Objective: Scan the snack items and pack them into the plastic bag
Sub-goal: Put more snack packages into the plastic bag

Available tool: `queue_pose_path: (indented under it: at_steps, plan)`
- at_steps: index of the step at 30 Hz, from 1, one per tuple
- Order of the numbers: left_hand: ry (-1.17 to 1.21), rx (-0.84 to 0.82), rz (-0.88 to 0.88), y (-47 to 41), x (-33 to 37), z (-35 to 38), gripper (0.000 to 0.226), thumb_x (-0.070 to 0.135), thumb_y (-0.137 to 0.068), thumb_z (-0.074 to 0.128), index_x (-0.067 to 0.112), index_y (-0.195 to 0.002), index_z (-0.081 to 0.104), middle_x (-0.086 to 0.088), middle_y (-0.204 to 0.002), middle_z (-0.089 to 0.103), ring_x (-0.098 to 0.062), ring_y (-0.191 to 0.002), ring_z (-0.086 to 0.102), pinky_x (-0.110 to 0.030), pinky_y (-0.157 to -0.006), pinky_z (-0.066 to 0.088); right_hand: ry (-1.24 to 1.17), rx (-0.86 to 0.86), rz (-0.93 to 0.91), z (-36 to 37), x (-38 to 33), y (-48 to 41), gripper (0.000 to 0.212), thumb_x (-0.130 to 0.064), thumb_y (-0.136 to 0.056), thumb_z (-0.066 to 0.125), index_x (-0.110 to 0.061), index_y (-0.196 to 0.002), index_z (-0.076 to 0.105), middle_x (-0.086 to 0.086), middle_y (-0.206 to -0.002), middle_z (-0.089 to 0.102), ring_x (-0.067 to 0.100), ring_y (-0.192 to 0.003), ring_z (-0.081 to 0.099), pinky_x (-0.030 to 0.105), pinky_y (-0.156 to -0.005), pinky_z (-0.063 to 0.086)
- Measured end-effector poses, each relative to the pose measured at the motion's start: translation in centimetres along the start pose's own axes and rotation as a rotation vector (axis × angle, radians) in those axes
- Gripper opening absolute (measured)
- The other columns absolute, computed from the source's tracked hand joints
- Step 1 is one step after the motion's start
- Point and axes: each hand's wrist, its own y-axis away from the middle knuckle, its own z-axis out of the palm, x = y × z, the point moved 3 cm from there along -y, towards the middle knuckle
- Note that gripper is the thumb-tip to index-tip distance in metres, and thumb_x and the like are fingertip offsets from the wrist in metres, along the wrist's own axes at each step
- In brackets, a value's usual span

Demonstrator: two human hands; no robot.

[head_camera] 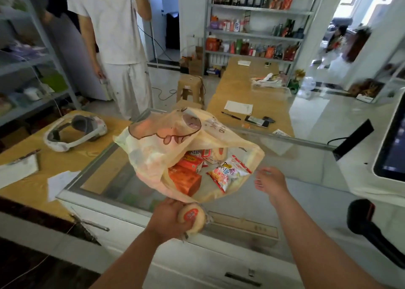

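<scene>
**Bag nearly filled, one snack in hand**

The plastic bag (153,148) gapes open over the glass-topped table (306,179), mid-scene. Inside lie orange boxes (186,179) and a red-and-white packet (225,174), so most of the packing looks done. The left grip (171,216) is curled round a round wrapped snack (192,217) with a red label, at the bag's near edge. Whether it also pinches the plastic I cannot tell. The right grip (270,182) is loose and empty, just beside the bag's right rim. A black scanner (368,220) sits near right, apart from both hands. Whether the round snack has been scanned cannot be told. It seems the last item left to drop in, as no other loose snack shows on the table.
</scene>
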Motion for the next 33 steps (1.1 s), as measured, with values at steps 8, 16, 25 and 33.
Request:
queue_pose_path:
  at_steps: [8, 16, 25, 33]
  plan:
    - [-0.025, 0.023, -0.185, -2.9, 6.7, 5.2, 0.072, 0.074, -0.074, 0.035, 0.028, -0.123, 0.062, 0.000, -0.119, 0.067, -0.024, -0.116, 0.058, -0.037, -0.101, 0.041, 0.010, -0.096, 0.131, -3.5, 3.2, 2.0, 0.006, -0.005, -0.090, 0.055, -0.009, -0.092, 0.058, 0.013, -0.076, 0.060, 0.024, -0.060, 0.057, 0.030, -0.058, 0.053]
    - [0.616, -0.047, -0.537, -6.9, 18.2, 10.9, 0.051, 0.019, -0.081, 0.076, 0.011, -0.125, 0.054, -0.008, -0.118, 0.059, -0.020, -0.095, 0.060, -0.014, -0.073, 0.046, 0.426, -0.260, -0.005, -7.3, 3.8, 3.9, 0.005, -0.020, -0.086, 0.060, -0.017, -0.084, 0.063, 0.007, -0.092, 0.063, 0.027, -0.087, 0.065, 0.039, -0.079, 0.054]
    - [1.183, -0.020, -0.552, -10.6, 25.3, 13.6, 0.021, 0.021, -0.099, 0.049, 0.014, -0.118, 0.057, -0.011, -0.109, 0.069, -0.025, -0.096, 0.067, -0.033, -0.076, 0.052, 0.219, -0.200, -0.170, -12.9, 4.1, 1.8, 0.034, -0.038, -0.086, 0.059, -0.028, -0.118, 0.057, -0.009, -0.111, 0.062, 0.009, -0.097, 0.061, 0.036, -0.089, 0.054]
    - [1.237, -0.110, -0.451, -11.9, 29.0, 15.0, 0.020, 0.020, -0.099, 0.049, 0.011, -0.111, 0.062, -0.009, -0.088, 0.074, -0.019, -0.074, 0.067, -0.028, -0.068, 0.053, -0.205, -0.057, -0.027, -16.0, 5.8, -0.8, 0.021, -0.029, -0.092, 0.057, -0.022, -0.111, 0.063, -0.001, -0.100, 0.069, 0.015, -0.088, 0.067, 0.030, -0.074, 0.055]
